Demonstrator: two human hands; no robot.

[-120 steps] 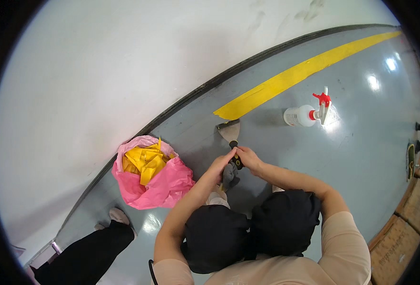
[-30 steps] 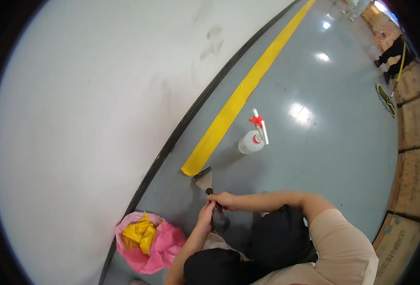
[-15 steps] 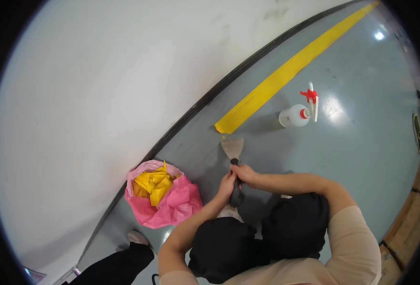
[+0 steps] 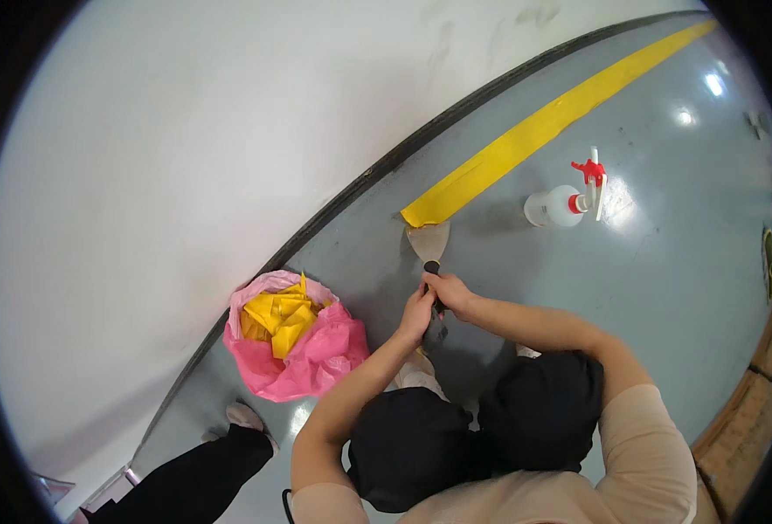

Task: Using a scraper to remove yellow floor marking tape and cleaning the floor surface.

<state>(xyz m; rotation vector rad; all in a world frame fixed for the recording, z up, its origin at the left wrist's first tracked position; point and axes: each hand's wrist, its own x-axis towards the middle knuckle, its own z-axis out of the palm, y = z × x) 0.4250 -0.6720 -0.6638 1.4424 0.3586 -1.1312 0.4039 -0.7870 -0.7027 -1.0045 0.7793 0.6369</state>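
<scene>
Both my hands grip one wide-bladed scraper point(image 4: 429, 243) with a black handle. My left hand point(image 4: 416, 312) is closed round the handle's lower part, and my right hand point(image 4: 450, 294) is closed on it from the other side, a little higher. The blade's flat edge meets the near end of a broad yellow floor tape strip point(image 4: 508, 154). That strip runs away to the upper right along the grey floor. To the left of my hands stands a pink plastic bag point(image 4: 338, 342), its mouth open, with crumpled yellow tape point(image 4: 283, 321) inside.
A white spray bottle point(image 4: 553, 207) with a red trigger stands right of the tape. A white wall point(image 4: 185, 157) with black skirting point(image 4: 377, 171) borders the floor on the left. Another person's black-trousered leg point(image 4: 192, 476) is at lower left. Wooden boards point(image 4: 744, 415) lie at far right.
The scraper has moved forward in both hands, and its blade has closed the small gap to the tape's near end. My view has shifted slightly.
</scene>
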